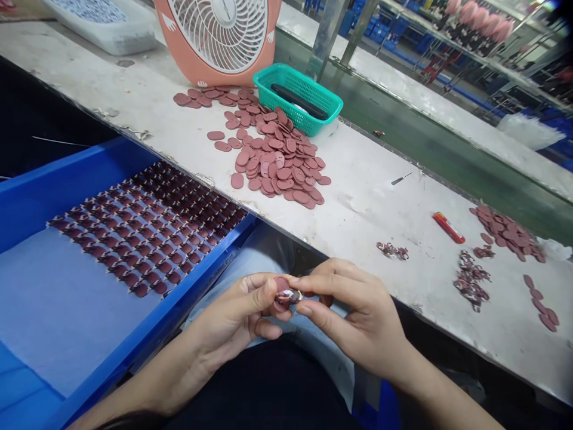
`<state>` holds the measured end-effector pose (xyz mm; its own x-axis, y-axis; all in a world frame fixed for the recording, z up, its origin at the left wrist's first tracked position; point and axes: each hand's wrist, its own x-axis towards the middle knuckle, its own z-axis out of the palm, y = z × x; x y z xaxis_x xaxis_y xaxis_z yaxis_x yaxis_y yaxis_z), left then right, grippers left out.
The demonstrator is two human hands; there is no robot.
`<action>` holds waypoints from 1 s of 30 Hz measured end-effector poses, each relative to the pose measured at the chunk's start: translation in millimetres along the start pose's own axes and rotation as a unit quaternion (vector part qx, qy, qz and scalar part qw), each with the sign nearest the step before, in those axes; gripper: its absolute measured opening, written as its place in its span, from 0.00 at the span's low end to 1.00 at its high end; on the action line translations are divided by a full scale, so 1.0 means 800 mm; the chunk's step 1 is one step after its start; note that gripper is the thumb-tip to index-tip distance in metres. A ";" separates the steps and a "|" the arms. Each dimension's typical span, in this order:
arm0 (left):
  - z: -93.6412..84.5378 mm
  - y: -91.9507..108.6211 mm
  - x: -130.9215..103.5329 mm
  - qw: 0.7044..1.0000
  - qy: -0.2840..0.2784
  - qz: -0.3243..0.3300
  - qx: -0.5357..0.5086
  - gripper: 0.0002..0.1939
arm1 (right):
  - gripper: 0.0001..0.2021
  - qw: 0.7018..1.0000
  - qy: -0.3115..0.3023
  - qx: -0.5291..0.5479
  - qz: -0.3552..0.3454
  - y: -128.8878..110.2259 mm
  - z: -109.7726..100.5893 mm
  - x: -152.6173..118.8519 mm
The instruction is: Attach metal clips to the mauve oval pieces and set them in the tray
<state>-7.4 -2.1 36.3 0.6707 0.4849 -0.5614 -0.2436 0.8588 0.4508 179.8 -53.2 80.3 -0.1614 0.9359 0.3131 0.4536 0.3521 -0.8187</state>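
One small reddish-brown oval piece (283,291) is pinched between both hands just below the near edge of the counter (358,203), over the person's lap. The left hand (237,319) has its fingers (264,292) closed narrowly around the piece from the left; the right hand (353,310) meets it from the right, thumb and forefinger tips pressed on a small light-coloured part at the piece's edge. To the left, a blue tray (40,185) holds neat rows of dark finished pieces (152,224) on a blue liner. On the counter beyond the hands lies a loose heap of matching oval blanks (273,155), with a green basket (298,98) and a pink fan (219,39) behind it. Further right sit small clusters of dark bits (470,280), an orange lighter (448,227) and a second, smaller heap of ovals (505,230).
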 end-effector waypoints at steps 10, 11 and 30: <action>-0.003 -0.005 0.002 0.999 0.027 -0.007 -0.030 0.16 | 0.06 1.000 0.001 0.009 0.008 0.006 0.004 0.004; -0.002 -0.005 0.002 0.999 0.029 -0.006 -0.030 0.16 | 0.06 1.000 0.000 0.013 0.011 0.006 0.004 0.004; -0.001 -0.005 0.000 0.949 0.157 0.253 0.103 0.17 | 0.18 0.944 0.152 -0.227 -0.186 0.040 0.058 0.007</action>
<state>-6.8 -5.1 34.4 0.2542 0.8802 -0.4008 -0.3158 0.4672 0.8258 152.6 -36.1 33.9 -0.1563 0.6778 0.7184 0.7547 0.5512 -0.3558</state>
